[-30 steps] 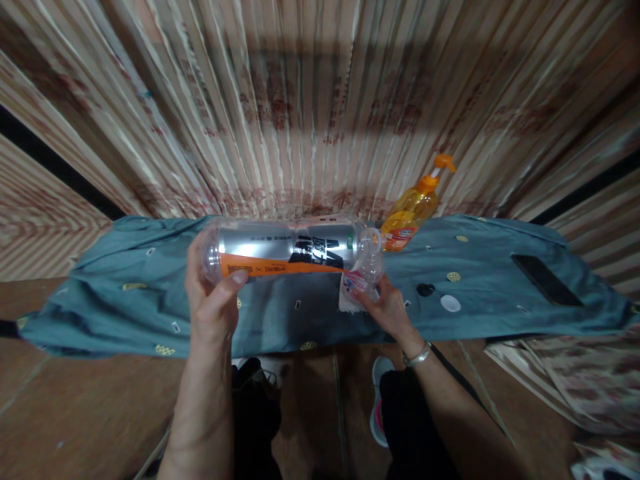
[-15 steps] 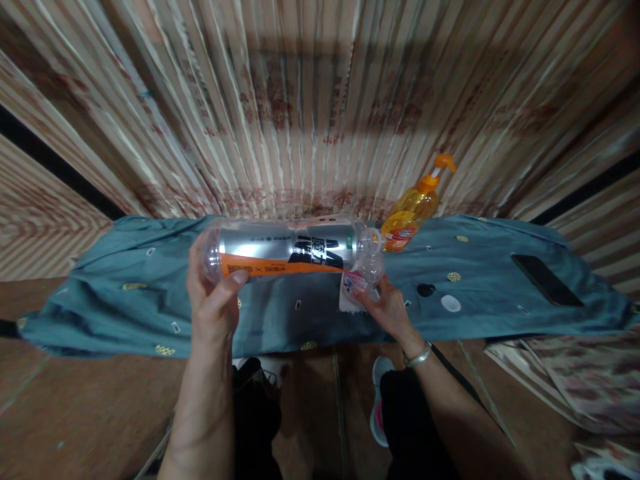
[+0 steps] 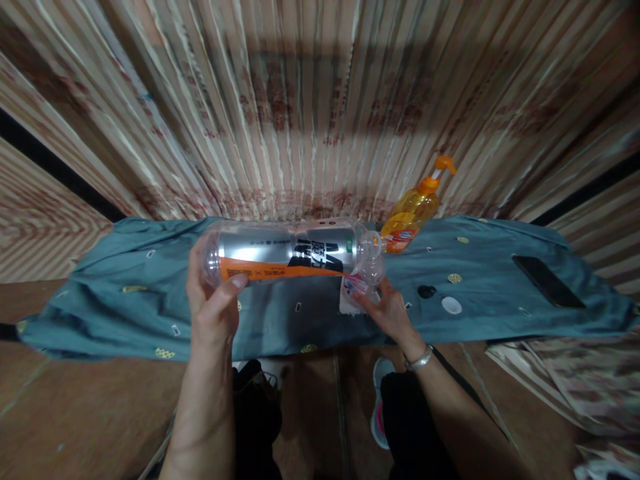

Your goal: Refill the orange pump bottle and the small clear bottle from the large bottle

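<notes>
Two hands are busy: the left hand point(image 3: 214, 308) grips the base of a silver-labelled bottle point(image 3: 265, 247), sideways over the cloth point(image 3: 125, 300); the right hand point(image 3: 391, 310) pinches a pink-marked piece point(image 3: 356, 284) by its neck. Moving either seems to need steadiness.

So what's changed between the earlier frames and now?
Nothing visibly changed, bar a very slight shift of the whole view. The left hand still grips the base end of the large bottle, and the right hand still holds the pink-and-white item by its neck. The pump bottle and black phone stayed put.
</notes>
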`<state>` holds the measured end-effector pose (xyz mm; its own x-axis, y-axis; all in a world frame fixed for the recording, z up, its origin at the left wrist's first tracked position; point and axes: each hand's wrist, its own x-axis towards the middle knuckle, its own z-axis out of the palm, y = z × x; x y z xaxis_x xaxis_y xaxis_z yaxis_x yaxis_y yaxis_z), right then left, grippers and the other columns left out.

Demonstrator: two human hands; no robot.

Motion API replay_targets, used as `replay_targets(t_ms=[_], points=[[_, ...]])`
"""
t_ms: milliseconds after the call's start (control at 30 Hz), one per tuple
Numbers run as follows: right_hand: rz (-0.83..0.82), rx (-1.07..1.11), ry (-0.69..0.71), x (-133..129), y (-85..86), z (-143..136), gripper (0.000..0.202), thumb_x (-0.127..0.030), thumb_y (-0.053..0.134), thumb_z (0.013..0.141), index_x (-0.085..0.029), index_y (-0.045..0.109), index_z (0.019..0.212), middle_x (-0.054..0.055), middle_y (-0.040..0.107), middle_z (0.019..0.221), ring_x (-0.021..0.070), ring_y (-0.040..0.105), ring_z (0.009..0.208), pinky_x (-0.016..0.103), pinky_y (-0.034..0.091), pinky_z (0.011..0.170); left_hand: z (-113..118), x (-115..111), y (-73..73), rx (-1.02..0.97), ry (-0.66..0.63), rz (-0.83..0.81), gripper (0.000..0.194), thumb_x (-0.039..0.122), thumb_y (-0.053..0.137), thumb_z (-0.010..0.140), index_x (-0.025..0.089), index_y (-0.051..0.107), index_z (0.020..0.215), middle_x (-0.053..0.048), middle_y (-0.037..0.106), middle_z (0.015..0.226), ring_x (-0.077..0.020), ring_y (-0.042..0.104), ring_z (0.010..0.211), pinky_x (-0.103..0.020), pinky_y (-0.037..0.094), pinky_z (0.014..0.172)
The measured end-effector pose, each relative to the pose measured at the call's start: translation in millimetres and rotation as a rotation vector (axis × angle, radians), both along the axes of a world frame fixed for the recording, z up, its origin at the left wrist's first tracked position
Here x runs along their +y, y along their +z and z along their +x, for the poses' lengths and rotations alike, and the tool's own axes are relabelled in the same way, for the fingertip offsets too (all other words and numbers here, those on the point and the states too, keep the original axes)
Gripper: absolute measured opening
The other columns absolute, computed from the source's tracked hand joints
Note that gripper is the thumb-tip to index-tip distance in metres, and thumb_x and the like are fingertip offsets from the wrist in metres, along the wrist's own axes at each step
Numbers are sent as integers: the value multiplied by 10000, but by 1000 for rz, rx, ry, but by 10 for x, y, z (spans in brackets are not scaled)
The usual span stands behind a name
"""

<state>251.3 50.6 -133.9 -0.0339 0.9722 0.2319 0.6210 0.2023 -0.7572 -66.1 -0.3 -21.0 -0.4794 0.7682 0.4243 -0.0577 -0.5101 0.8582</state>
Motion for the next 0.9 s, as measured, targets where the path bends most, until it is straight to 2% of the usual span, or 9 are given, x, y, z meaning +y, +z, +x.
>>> replay_targets(t_ms=[167,433,600,800,900], points=[[-4,-4,-5,-2,-3,0,576,-671,697,854,-178,688,1152,167,836,996,371,812,902,435,620,753,-5,25,-1,-19,5,46,782,512,1039,544,286,733,1227,-58,698,1333,-376,606,1363,-596,428,1266],[-15,5,6,-11,22,-4,565,-627,701,853,-173,679,1190,171,841,1033,371,814,924,451,628,785,-9,34,-41,-34,17,47,770,472,1021,583,245,718,1254,-82,695,1335,-382,606,1353,-601,401,1266],[2,11,4,-24,9,-6,552,-620,709,863,-187,682,1205,160,843,1031,371,819,930,440,629,764,-50,27,-87,42,14,42,742,496,975,650,245,712,1297,-103,689,1373,-399,597,1380,-599,453,1228],[11,19,23,-41,20,-5,536,-592,703,882,-191,690,1237,176,839,1061,398,818,967,500,648,800,-43,24,-83,-17,12,35,761,479,998,596,233,746,1270,-106,707,1353,-405,613,1361,-622,398,1275],[23,8,16,-44,17,-5,557,-587,710,879,-194,683,1272,184,838,1101,410,818,991,529,655,832,-49,19,-94,-4,17,30,749,487,990,615,244,748,1280,-102,706,1359,-411,604,1380,-633,397,1279]])
